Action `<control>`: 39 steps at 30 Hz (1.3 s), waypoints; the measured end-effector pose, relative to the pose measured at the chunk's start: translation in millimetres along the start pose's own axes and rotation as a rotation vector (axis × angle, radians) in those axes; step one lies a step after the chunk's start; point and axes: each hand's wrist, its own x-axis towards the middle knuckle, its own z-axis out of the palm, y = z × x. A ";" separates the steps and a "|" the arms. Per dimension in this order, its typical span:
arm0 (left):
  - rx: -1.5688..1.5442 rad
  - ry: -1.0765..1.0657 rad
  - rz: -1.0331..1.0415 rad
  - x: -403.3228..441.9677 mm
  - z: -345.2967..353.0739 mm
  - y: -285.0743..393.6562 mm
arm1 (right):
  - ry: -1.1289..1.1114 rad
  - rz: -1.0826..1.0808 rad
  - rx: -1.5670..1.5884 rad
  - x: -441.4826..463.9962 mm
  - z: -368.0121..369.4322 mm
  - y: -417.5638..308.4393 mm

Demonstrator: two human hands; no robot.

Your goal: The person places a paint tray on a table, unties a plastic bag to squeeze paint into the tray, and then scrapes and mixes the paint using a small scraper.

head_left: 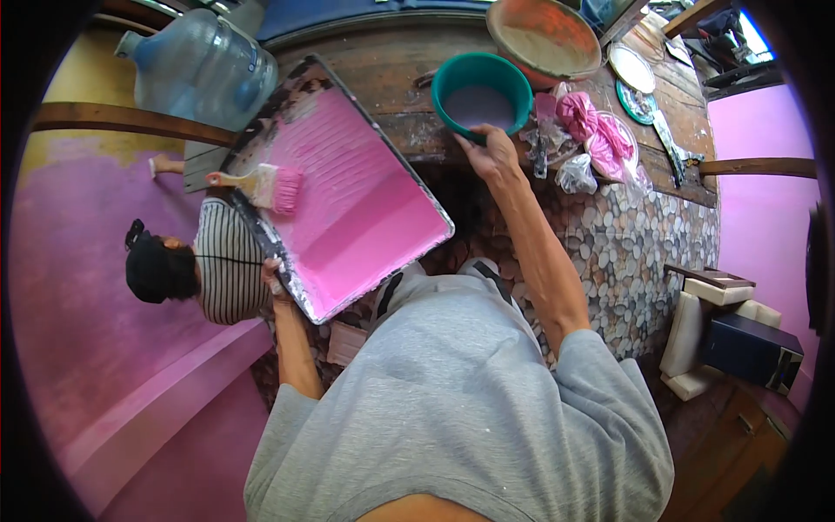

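Note:
My left hand (274, 277) is closed on the lower left edge of a black paint tray (300, 80), which is tilted in front of me. Pink paint (361, 235) is pooled at its near end and streaked over the ridged part. Across the left side of the tray lies a paintbrush (277, 189), its bristles soaked pink. With my right hand (490, 153) I grip the near rim or handle of a green plastic dipper (474, 70) at the wooden table's edge. Greyish liquid (480, 108) is inside it. The fingers under the dipper are partly hidden.
On the wooden table (383, 61) are an orange basin (506, 39), pink-stained plastic bags (600, 139), a white lid (631, 68) and a paint-smeared scraper-like tool (668, 148). A large water bottle (196, 70) stands left. Another person (230, 261) is near the pink wall (78, 322).

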 end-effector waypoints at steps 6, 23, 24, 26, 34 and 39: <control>-0.422 -0.050 -0.506 117.0 66.3 12.0 | 0.164 -0.034 -0.044 12.9 -36.2 -32.6; -0.142 -0.379 -0.405 390.5 40.7 -132.8 | 0.192 -0.102 -0.240 -59.7 -134.8 -4.4; -0.105 -0.335 -0.326 390.9 62.2 -125.1 | 0.268 -0.166 -0.268 -72.0 -146.3 1.8; -0.114 -0.328 -0.373 406.1 74.1 -133.9 | 0.465 -0.177 -0.186 -85.8 -191.5 12.6; -0.378 -0.375 -0.760 451.1 100.6 -146.5 | 0.940 -0.104 -0.132 -160.1 -287.6 92.4; -0.400 -0.419 -0.857 478.8 94.8 -176.5 | 1.027 -0.113 -0.131 -165.3 -270.1 126.2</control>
